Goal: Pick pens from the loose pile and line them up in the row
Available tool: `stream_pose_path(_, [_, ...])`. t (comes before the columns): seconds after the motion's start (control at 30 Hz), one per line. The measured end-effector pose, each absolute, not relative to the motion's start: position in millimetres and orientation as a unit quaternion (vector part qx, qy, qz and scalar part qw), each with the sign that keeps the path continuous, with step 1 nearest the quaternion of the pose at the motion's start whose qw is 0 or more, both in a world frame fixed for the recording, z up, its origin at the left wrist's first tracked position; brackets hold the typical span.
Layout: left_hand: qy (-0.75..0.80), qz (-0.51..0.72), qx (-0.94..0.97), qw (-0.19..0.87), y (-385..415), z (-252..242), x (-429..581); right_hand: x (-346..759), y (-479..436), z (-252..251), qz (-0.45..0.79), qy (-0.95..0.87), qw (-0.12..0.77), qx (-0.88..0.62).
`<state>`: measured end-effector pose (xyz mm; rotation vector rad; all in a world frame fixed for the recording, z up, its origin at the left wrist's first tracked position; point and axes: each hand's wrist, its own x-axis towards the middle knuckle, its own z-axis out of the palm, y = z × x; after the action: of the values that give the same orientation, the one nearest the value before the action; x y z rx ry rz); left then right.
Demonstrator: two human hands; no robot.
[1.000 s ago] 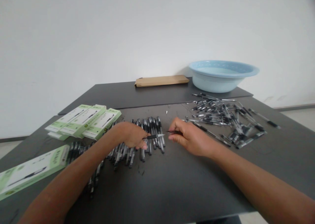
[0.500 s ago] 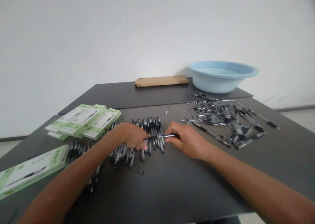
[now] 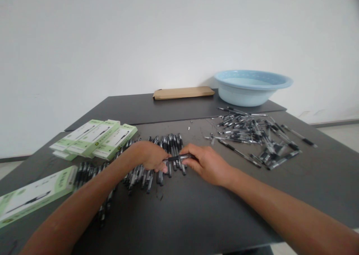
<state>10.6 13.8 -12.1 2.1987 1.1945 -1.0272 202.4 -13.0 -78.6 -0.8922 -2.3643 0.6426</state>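
A black gel pen (image 3: 175, 158) spans the space between my two hands, lying roughly level above the table. My left hand (image 3: 155, 157) is closed on its left end, and the fingertips hide part of it. Around the right end, my right hand (image 3: 206, 161) is pinched with thumb and fingers; whether that part is a cap or the barrel I cannot tell. Beneath and beside my left hand lies a row of clear-barrelled pens (image 3: 140, 176) with dark ends. Part of this row is covered by my left forearm.
Loose pens (image 3: 256, 131) lie in a jumbled heap at the right. Green and white pen boxes (image 3: 94, 137) are stacked on the left, with another box (image 3: 36, 193) nearer. A light blue basin (image 3: 249, 94) and a flat brown cardboard piece (image 3: 183, 93) stand at the back.
My right hand has moved left toward my left hand, so less of the pen shows between them. My left hand stays nearly in place.
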Motion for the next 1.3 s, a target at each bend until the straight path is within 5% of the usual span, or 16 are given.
stream_pose_path(0.73, [0.432, -0.367, 0.801, 0.193, 13, -15, 10, 191, -12, -90, 0.372, -0.800, 0.296, -0.365])
stream_pose_path(1.3, [0.425, -0.366, 0.813, 0.157, 8, -7, 13, 193, -15, -88, 0.330, -0.830, 0.294, -0.340])
